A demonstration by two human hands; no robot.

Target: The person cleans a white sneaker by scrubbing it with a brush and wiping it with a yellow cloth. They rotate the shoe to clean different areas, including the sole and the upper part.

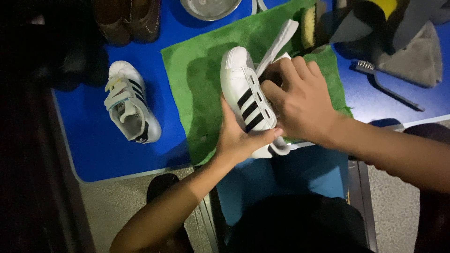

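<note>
With the left hand (236,138) cupping the white striped shoe (248,100) over the green towel (197,89), the right hand (300,100), gripping its tongue, should probably pull gently, heel steadied.

A single view is given, taken from a camera worn on the head and aimed steeply downward, almost straight at the blue table (103,150). The table edge is seen running across the lower half of the frame, with the floor and the wearer's lap below it. The scene is viewed from close range: the forearms are seen entering from the lower left and right, and the green towel (201,89) is centred.
</note>
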